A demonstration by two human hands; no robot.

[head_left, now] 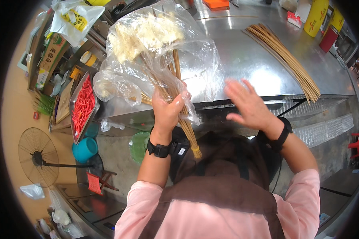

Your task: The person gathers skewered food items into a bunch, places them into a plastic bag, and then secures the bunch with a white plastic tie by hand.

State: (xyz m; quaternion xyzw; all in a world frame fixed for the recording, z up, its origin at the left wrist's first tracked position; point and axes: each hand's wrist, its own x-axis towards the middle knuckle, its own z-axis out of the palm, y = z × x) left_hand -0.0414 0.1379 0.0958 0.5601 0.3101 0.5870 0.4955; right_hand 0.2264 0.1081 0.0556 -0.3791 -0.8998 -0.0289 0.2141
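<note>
My left hand [169,109] is closed around a bundle of wooden skewers [189,131], whose lower end is tied with a yellow band. Pale, yellowish food [149,33] covers the skewers' far ends, inside a clear plastic bag [205,56] that also drapes over my left hand. More bagged skewers lie to the left of that hand, on the steel table [227,59]. Open and slightly blurred, my right hand [246,103] hovers over the table's near edge, to the right of the bag, holding nothing. A bundle of bare skewers [284,59] lies farther right, partly over the edge.
A metal tray of red chili peppers [83,106] stands at the left. Yellow cylinders [316,18] and a dark red can [329,38] are at the back right, and an orange container [216,4] is at the back. On the left floor are a fan [37,158] and a teal bucket [85,150].
</note>
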